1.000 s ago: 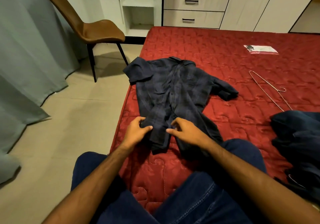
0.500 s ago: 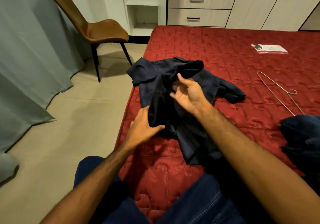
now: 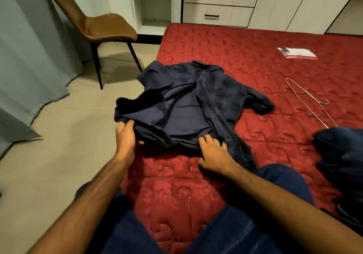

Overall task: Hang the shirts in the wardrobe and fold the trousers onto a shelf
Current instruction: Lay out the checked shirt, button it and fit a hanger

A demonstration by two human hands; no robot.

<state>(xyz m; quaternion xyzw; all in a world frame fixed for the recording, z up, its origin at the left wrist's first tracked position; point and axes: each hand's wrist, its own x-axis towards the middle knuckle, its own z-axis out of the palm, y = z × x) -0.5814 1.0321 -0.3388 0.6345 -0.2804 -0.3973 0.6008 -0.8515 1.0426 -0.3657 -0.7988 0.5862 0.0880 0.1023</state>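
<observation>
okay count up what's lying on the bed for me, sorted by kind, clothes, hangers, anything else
Dark shirt: 1, gripped by left hand and right hand
Dark clothes pile: 1, pieces uncountable
Wire hanger: 1
Flat packet: 1
Total: 4
</observation>
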